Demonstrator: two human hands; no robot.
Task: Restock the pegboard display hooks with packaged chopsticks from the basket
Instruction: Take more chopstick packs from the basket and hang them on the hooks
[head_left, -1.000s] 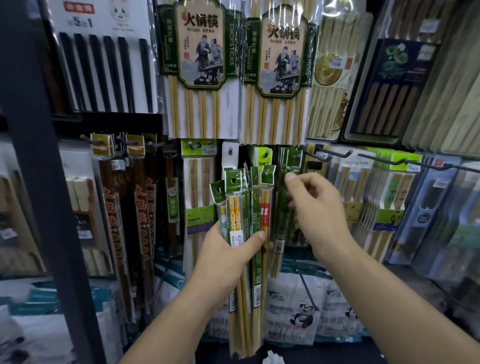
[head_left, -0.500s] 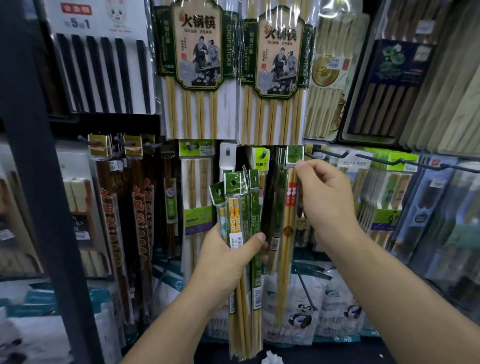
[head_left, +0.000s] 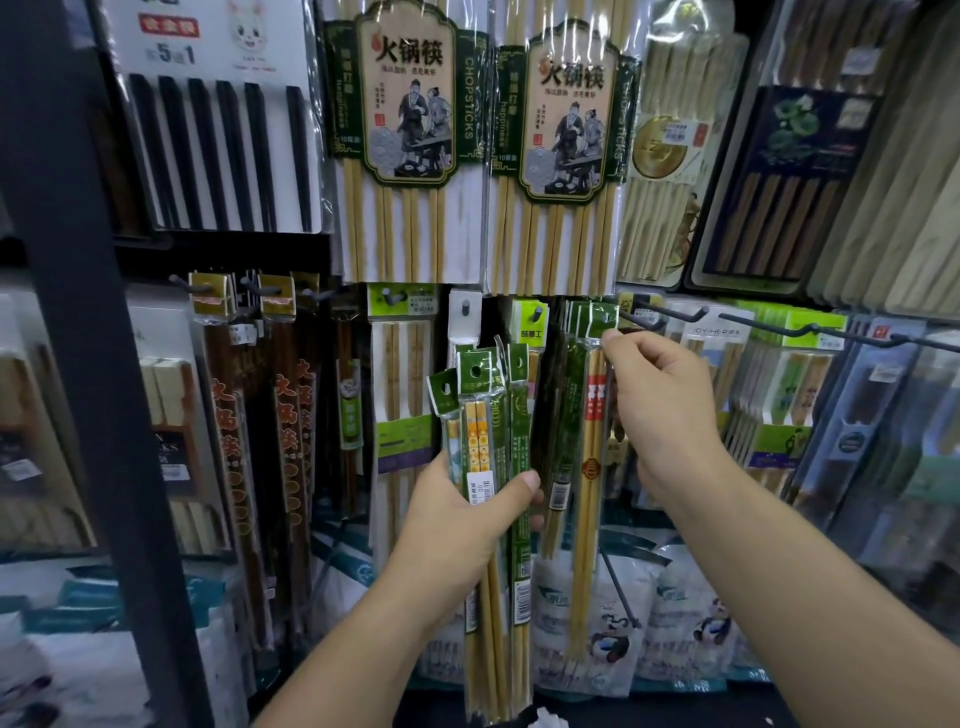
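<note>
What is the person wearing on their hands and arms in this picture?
Nothing visible. The left hand and right hand are bare, with no gloves, rings or watch showing. The left forearm and right forearm are uncovered to the frame edge, with no sleeve in view.

Left edge: a dark upright post blocks that whole side.
Overhead: big hot-pot packs hang down to the lower hooks, leaving scant headroom.
Centre: the bundle gripped by the left hand stands just beside the hanging green packs — only a narrow slot between.
Right: the right hand pinches the front pack; past it a bare hook arm juts forward — open air around it.
Below: panda bags crowd the shelf.
</note>
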